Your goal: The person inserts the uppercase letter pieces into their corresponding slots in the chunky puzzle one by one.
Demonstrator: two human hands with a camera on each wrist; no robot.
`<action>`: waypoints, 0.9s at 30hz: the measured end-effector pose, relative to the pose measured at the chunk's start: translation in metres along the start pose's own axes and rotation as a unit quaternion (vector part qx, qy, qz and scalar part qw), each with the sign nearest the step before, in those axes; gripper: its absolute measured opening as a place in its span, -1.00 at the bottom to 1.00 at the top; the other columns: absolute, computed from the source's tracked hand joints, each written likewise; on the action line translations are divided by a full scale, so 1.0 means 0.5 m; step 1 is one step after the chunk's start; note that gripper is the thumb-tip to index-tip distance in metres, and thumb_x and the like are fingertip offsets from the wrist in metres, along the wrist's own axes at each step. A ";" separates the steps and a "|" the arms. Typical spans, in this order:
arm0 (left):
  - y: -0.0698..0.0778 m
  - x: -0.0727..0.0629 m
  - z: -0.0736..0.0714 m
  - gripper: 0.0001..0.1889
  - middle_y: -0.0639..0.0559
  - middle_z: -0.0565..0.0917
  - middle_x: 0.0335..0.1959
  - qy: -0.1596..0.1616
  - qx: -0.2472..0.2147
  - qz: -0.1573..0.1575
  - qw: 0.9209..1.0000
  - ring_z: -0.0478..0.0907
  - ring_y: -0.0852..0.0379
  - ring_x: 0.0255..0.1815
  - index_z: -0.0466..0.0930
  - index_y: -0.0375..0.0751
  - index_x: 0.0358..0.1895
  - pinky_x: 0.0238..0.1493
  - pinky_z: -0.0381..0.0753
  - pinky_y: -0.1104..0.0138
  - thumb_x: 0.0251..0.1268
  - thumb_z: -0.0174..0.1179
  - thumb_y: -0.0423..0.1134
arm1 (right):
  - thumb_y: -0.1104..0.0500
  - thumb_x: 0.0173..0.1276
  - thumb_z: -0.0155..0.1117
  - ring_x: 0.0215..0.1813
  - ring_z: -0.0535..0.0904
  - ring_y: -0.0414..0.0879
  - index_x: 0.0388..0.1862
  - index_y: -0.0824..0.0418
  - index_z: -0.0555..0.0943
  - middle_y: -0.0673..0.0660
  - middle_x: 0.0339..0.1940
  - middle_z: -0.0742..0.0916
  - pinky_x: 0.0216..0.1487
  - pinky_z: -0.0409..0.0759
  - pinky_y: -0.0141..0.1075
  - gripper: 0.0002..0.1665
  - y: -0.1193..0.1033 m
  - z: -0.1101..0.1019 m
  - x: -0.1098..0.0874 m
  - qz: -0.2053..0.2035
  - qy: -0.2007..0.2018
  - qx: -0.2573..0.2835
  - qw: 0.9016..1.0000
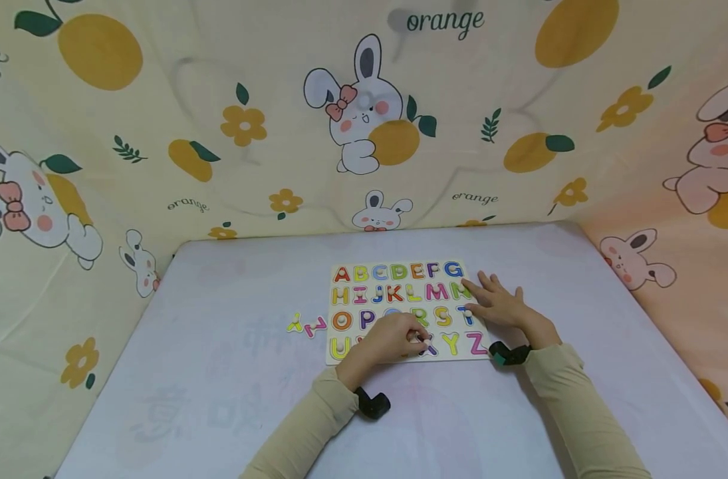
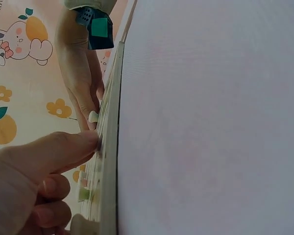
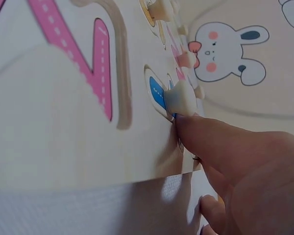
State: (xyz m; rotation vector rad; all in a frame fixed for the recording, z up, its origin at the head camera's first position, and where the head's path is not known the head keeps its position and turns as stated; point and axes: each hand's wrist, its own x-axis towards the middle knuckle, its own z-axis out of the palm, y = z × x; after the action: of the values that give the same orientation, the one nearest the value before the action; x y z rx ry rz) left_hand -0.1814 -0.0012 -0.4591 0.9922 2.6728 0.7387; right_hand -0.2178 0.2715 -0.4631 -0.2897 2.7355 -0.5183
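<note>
A wooden alphabet board lies on the table with colourful letter pieces in it. My left hand pinches the dark purple letter X piece at its place in the bottom row; the fingers hide part of it. My right hand rests at the board's right edge, fingers spread over the N piece. Its thumb touches the board beside the blue T piece and its knob. In the right wrist view the Z recess shows a pink printed letter and no knob.
Left of the board lie a loose yellow Y piece and a loose pink Z piece. The white table is bordered by a printed cloth behind and at both sides.
</note>
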 end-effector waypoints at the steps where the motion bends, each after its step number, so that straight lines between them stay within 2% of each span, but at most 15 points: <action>1: 0.000 0.000 0.000 -0.82 0.25 0.51 -0.59 0.001 0.001 0.001 1.000 0.26 0.41 -0.55 0.76 0.04 -0.15 -0.50 0.17 0.56 0.22 0.29 -0.10 | -0.27 0.41 -0.01 0.54 -0.26 0.49 0.54 0.06 0.06 0.42 0.57 -0.04 0.28 -0.42 0.55 -0.14 0.000 0.000 0.000 0.000 0.000 0.000 1.000; 7: -0.009 -0.006 -0.001 -0.81 0.26 0.50 -0.53 0.002 -0.017 -0.009 1.000 0.29 0.38 -0.47 0.75 0.09 -0.14 -0.40 0.21 0.55 0.21 0.30 -0.05 | -0.28 0.40 0.00 0.54 -0.28 0.48 0.55 0.06 0.06 0.41 0.57 -0.05 0.28 -0.46 0.54 -0.13 0.000 0.000 -0.001 0.000 0.001 0.008 1.000; 11: -0.028 -0.016 -0.011 -0.81 0.23 0.39 -0.54 0.011 -0.057 -0.020 0.998 0.28 0.35 -0.44 0.74 0.06 -0.14 -0.36 0.21 0.52 0.21 0.30 -0.07 | -0.30 0.39 0.00 0.55 -0.29 0.47 0.55 0.05 0.06 0.40 0.57 -0.05 0.28 -0.47 0.54 -0.12 0.000 0.000 0.000 0.003 0.000 0.010 1.000; 14: -0.049 -0.027 -0.022 -0.82 0.21 0.41 -0.53 0.028 -0.091 -0.022 0.995 0.28 0.34 -0.45 0.74 -0.01 -0.16 -0.37 0.24 0.52 0.20 0.31 -0.11 | -0.30 0.39 -0.01 0.55 -0.28 0.47 0.55 0.04 0.06 0.40 0.58 -0.06 0.29 -0.46 0.53 -0.12 0.000 0.000 0.000 0.005 0.000 0.008 1.000; 19: -0.092 -0.055 -0.047 -0.82 0.12 0.47 -0.52 0.068 -0.111 -0.028 0.991 0.28 0.33 -0.47 0.75 -0.09 -0.18 -0.42 0.24 0.53 0.18 0.33 -0.15 | -0.29 0.40 -0.02 0.54 -0.28 0.48 0.55 0.04 0.06 0.40 0.58 -0.06 0.29 -0.46 0.53 -0.14 0.000 0.000 -0.002 0.003 -0.002 0.007 1.000; 23: -0.126 -0.083 -0.074 -0.83 0.04 0.45 -0.54 0.095 -0.126 -0.055 0.986 0.26 0.29 -0.49 0.75 -0.13 -0.18 -0.44 0.21 0.52 0.17 0.34 -0.19 | -0.28 0.41 -0.02 0.54 -0.28 0.48 0.55 0.05 0.07 0.40 0.57 -0.05 0.29 -0.45 0.53 -0.15 -0.001 0.000 -0.002 0.001 0.001 0.005 1.000; 27: -0.164 -0.111 -0.099 -0.83 0.08 0.43 -0.54 0.115 -0.142 -0.087 0.979 0.28 0.27 -0.48 0.74 -0.17 -0.19 -0.41 0.23 0.51 0.16 0.35 -0.24 | -0.28 0.42 -0.03 0.54 -0.27 0.48 0.55 0.04 0.07 0.40 0.57 -0.05 0.29 -0.43 0.53 -0.15 -0.002 0.001 -0.002 0.001 0.003 -0.001 1.000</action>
State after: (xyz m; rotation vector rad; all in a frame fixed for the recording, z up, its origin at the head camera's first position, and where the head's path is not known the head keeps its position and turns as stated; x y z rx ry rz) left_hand -0.2020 -0.1098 -0.4586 0.6269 2.6900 1.2192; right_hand -0.2165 0.2709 -0.4631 -0.2872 2.7413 -0.5174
